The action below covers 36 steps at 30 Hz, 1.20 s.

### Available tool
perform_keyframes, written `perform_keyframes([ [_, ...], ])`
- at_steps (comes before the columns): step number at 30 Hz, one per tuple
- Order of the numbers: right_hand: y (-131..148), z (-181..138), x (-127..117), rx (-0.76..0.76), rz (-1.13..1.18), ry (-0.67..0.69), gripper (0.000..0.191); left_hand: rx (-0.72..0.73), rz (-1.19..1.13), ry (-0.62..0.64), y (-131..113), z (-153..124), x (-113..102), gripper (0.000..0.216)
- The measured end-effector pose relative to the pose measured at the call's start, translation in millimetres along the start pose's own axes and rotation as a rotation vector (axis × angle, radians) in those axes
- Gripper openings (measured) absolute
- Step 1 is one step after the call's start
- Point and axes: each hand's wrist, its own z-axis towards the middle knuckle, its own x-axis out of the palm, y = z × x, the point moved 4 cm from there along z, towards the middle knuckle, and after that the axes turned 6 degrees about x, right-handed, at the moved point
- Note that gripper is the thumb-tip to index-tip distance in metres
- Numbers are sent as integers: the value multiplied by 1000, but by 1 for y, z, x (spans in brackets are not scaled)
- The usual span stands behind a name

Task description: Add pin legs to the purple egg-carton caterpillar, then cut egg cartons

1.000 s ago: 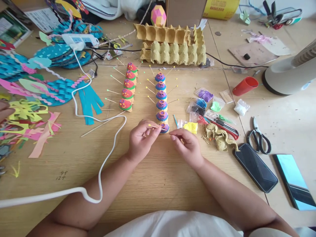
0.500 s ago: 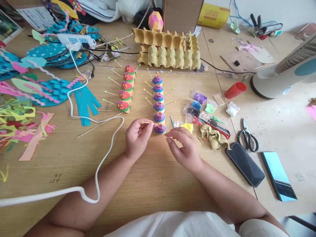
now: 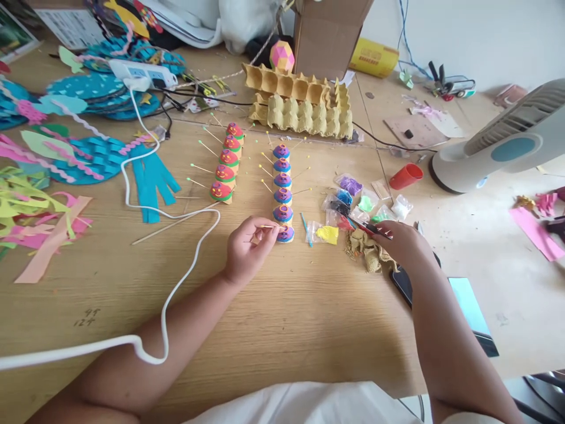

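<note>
wooden table (image 3: 282,330), left hand (image 3: 248,246), grip pinched on thin stick (image 3: 268,227), long axis sideways, right hand (image 3: 402,242) at utility knife (image 3: 364,225), grip unclear

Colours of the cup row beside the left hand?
Cup row: purple tops over blue lower bands; shows best in the head view.

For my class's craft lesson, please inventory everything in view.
Purple domes: six, blue-rimmed, centre
Red domes: five, green-rimmed, centre left
Egg cartons: several, tan, back
Small packets: several, multicoloured, right
Cutter: one, red, right
Cylinder: one, red, right
Phones: two, dark, right
Fan: one, white, far right
Power strip: one, white, back left
Thick cable: one, white, left
Paper pieces: many, multicoloured, left
Left hand: one, holding stick, centre
Right hand: one, at cutter, right
</note>
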Motion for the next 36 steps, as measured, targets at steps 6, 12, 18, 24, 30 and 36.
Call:
perform_keyframes([
  [6, -6, -2, -12, -15, 27, 67, 30, 33, -9, 38, -2, 0, 2, 13],
  [12, -29, -46, -50, 254, 24, -26, 21, 72, 3, 57, -6, 0, 3, 7],
  [18, 23, -98, -35, 68, 350, -195, 35, 169, 47, 95, -15, -1, 5, 6],
  [24, 111, -129, 2, -322, 626, -69, 29, 320, 110, 149, -26, -2, 8, 17],
  [30, 122, -138, 14, -371, 622, -92, 30, 368, 130, 152, -32, 0, 8, 21],
  [36, 122, -142, 17, -408, 538, -180, 30, 390, 142, 172, -31, -2, 8, 22],
])
